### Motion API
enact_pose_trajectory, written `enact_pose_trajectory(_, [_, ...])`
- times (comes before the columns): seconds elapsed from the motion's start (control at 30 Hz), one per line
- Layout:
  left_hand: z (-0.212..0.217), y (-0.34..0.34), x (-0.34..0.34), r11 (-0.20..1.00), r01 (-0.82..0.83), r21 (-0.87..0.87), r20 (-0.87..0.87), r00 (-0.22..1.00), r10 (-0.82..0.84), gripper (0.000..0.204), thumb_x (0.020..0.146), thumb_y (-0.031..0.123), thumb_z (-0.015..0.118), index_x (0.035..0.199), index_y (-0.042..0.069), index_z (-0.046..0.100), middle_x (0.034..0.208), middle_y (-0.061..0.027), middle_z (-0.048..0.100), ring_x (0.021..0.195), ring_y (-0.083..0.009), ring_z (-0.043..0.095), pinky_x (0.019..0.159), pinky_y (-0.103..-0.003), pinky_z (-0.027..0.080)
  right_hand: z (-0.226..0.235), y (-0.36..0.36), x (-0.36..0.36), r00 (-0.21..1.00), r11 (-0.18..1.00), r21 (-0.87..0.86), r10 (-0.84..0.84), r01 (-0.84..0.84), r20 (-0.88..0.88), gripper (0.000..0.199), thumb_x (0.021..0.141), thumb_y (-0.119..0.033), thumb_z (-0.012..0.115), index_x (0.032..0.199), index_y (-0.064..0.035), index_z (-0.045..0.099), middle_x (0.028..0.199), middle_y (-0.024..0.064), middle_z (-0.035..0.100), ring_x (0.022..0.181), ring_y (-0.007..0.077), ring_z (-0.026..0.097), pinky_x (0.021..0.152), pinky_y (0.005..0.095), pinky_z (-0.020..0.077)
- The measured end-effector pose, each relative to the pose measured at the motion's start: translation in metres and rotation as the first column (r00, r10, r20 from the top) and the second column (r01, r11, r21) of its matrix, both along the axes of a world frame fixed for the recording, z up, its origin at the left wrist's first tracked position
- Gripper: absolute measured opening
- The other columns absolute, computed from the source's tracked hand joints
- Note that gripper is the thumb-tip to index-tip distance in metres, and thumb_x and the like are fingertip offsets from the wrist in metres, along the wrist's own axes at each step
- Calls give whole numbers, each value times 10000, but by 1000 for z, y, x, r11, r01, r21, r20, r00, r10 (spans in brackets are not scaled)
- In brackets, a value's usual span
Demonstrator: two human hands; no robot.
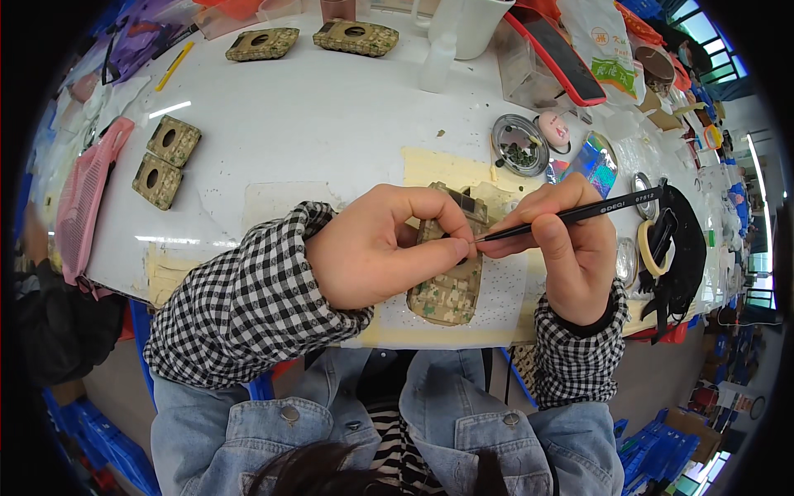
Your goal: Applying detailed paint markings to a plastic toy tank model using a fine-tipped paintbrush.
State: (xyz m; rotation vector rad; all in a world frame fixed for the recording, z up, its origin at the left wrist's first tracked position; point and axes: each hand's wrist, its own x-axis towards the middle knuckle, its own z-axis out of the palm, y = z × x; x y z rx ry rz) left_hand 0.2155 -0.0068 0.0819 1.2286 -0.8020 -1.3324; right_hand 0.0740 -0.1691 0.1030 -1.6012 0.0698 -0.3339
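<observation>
Below both hands a camouflage-patterned model tank hull (444,299) lies on the white table, partly hidden by my fingers. My left hand (376,244) is over its left side, thumb and forefinger pinched together. Whatever sits between those fingertips is too small to make out. In my right hand (571,252) is a pair of slim black tweezers (608,207), held like a pen. Their fine tip meets the left fingertips just above the hull. Right of the hull, a round clear dish (519,145) contains small dark green parts.
Camouflage hull pieces lie at the far side (356,38) and left (168,141). A pink mesh basket (93,194) stands at the left edge. Far off are a white pitcher (475,29), a small bottle (438,62) and a red-cased phone (571,62). A black bag (686,248) lies right.
</observation>
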Motion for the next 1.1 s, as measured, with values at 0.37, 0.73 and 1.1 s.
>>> enact_pose_trajectory(0.37, [-2,-1,-1,997,-32,-75,-39,999,29,124,894,107,556,957,2,577,891,-13,607,776,-32,540,678,-179,438,0,1,0,999,999,-10,-41,41,33,142,963,-121,455,962,21,439,876,144,616,819,201,662,716,281,564])
enact_pose_trajectory(0.73, [2,-2,7,993,-117,9,-318,941,114,198,904,93,476,1080,22,531,963,-53,589,824,-97,590,688,-232,503,10,14,-5,972,956,-279,-22,88,234,131,893,-69,572,950,4,480,905,163,638,813,202,613,761,297,497])
enact_pose_trajectory(1.1, [2,-2,8,996,-83,23,-321,943,87,220,897,105,482,1096,21,525,971,-49,580,853,-102,587,704,-246,512,1,18,2,968,931,-351,-8,99,252,147,833,-46,651,919,15,548,900,145,659,831,219,633,724,295,498])
